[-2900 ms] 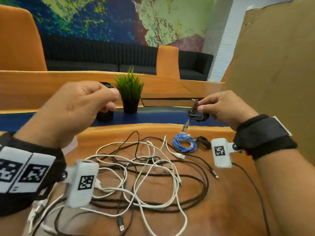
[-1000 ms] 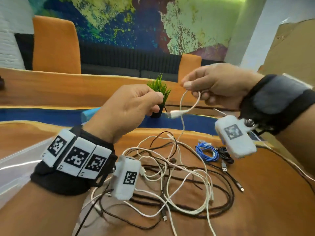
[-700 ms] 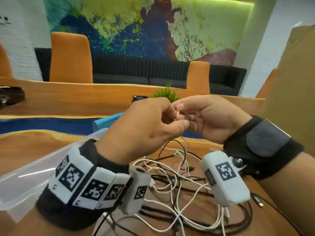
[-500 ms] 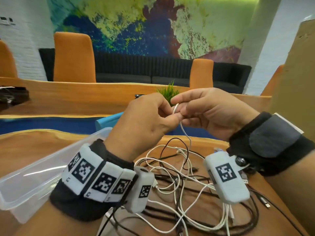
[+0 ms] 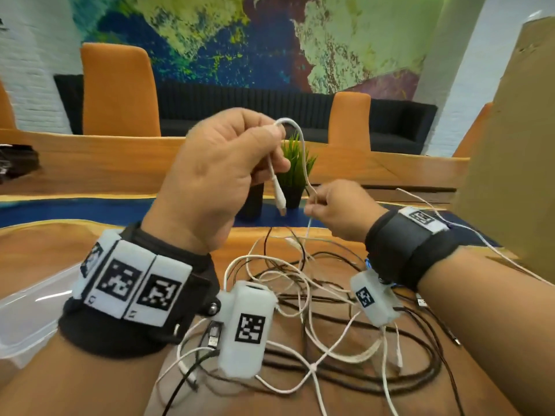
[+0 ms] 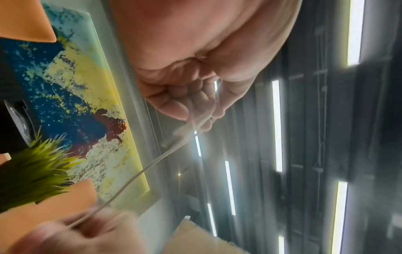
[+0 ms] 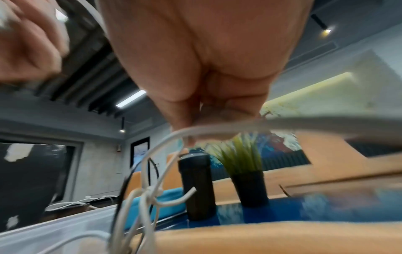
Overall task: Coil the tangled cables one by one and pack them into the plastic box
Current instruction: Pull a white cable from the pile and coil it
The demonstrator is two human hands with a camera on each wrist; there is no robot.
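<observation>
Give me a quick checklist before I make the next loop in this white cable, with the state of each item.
1. left hand grips the white cable near its plug: ok.
2. right hand pinches the same cable lower down: ok.
3. Plug end hangs free below the left hand: ok.
4. Rest of the cable is free of the tangled pile: not ok, a knot shows in the right wrist view.
5. plastic box is within reach at the left: ok.
6. Room inside the box: cannot tell.
</observation>
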